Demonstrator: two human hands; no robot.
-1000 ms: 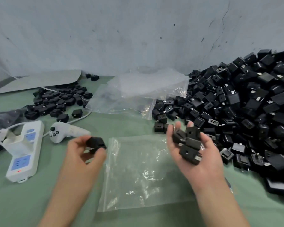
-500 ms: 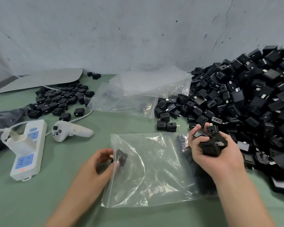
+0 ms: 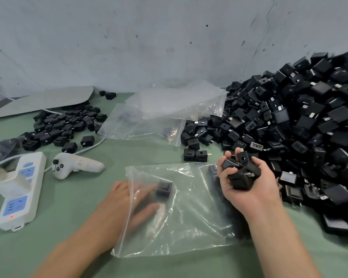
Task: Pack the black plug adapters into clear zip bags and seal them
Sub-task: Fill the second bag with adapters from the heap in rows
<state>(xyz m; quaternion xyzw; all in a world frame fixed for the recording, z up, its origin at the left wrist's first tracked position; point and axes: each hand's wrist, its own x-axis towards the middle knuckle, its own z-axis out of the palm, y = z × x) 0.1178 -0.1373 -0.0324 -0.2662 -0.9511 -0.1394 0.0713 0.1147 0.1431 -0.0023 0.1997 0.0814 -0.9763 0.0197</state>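
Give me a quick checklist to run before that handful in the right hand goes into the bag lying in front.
1. Mouth of the bag open: ok, the left hand reaches in through its left edge.
2. One adapter inside: ok.
3. Grip of the left hand off that adapter: cannot tell, blurred behind plastic.
4. Grip of the right hand on its handful of adapters: ok, fingers curled round them.
5. Handful lined up with the mouth: not ok, it sits over the bag's right end.
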